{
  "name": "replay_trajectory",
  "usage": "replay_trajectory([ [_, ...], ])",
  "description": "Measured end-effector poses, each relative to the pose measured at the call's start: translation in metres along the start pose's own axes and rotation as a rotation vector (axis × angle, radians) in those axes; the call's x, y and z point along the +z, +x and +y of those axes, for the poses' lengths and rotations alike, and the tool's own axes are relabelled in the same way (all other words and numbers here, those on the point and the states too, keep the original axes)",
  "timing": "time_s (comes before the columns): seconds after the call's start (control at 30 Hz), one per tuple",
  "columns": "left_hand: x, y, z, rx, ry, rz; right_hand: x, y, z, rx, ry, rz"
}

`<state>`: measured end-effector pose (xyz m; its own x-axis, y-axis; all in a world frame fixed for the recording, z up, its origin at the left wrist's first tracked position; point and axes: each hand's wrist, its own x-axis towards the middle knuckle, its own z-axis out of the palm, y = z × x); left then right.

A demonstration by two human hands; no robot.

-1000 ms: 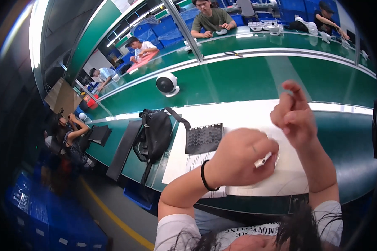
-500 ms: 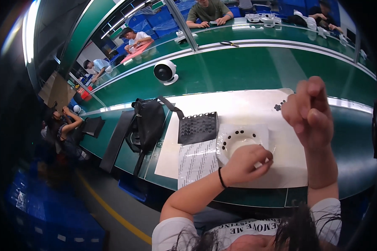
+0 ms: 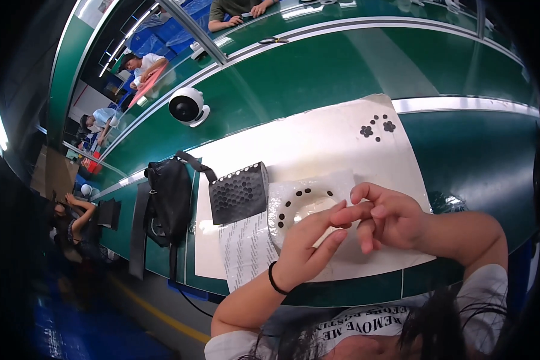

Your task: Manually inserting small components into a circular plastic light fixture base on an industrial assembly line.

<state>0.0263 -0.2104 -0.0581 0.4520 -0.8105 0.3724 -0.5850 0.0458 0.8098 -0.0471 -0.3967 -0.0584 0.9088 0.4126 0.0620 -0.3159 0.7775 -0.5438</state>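
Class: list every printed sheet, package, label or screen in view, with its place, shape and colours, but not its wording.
Printed sheet: white, rectangular, grey lines, under the black tray's near edge, left of the left hand.
Clear plastic wrap: around the white ring.
Screens: none seen.

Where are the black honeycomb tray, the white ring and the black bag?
black honeycomb tray (image 3: 239,193): head view, middle of its holed top face.
white ring (image 3: 294,202): head view, left arc beside the dark dots.
black bag (image 3: 169,198): head view, centre of its body.
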Motion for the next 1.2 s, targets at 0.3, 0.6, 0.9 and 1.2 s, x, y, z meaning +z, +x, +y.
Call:
replay_trajectory([
  [0.3, -0.004, -0.001, 0.008, 0.02, 0.079, 0.094, 0.001, -0.002, 0.007, 0.045, -0.006, 0.105],
  [0.6, -0.009, 0.002, 0.009, 0.098, 0.11, 0.046, 0.001, 0.0, 0.018, 0.0, 0.034, 0.094],
  [0.9, -0.011, 0.003, 0.007, 0.122, 0.064, -0.007, 0.008, 0.001, 0.015, -0.017, -0.01, 0.157],
  [1.2, -0.011, 0.004, 0.005, 0.065, -0.016, -0.031, 0.014, 0.002, 0.011, -0.005, -0.149, 0.236],
])
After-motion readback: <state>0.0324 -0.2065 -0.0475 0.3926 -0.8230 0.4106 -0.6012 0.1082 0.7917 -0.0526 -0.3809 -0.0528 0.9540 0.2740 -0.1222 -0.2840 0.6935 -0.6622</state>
